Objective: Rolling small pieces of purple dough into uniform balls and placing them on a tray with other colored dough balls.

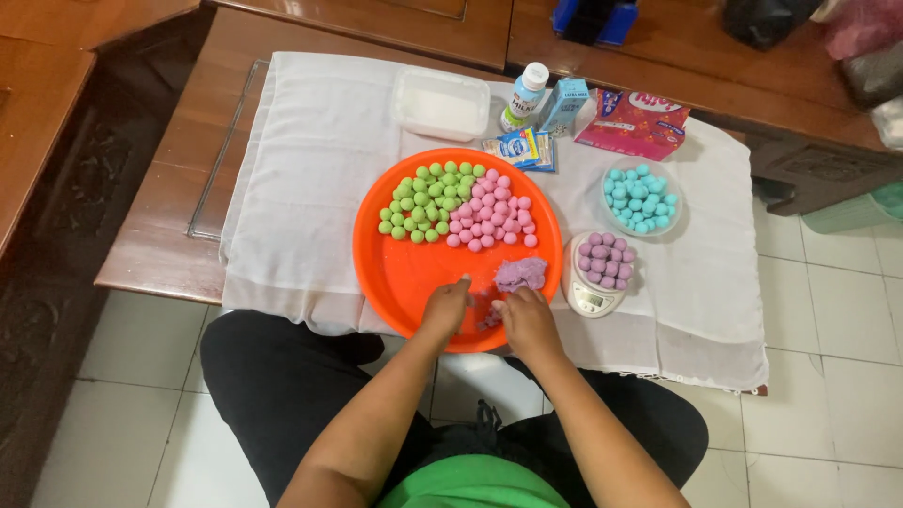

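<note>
Nearest the camera: black-trousered knees, a green shirt hem, two bare forearms reaching forward over the edge of a low wooden table draped in a white cloth.

Left hand resting on the near rim area of a round orange tray, fingers curled loosely downward, thumb tip raised; whether anything sits under the palm, impossible to tell. Right hand just beside it, fingers bent inward, pinching at small purple dough scraps lying between the two hands. Neither hand flat, neither fully fisted.

Just beyond the right hand and slightly to its right: a lump of purple dough, roughly oblong, long axis running left to right across the tray. Closer to the right hand than to the left, near its fingertips but apart from them.

Farther up the tray: a cluster of pink dough balls, touching a cluster of green dough balls on its left.

Right of the tray, off its rim: a small white kitchen scale carrying a dish of purple dough balls. Beyond that, a clear bowl of turquoise dough balls.

At the far edge of the cloth: a white lidded container, a small white bottle with a blue cap, a small blue carton, blue sachets, a pink packet.
</note>
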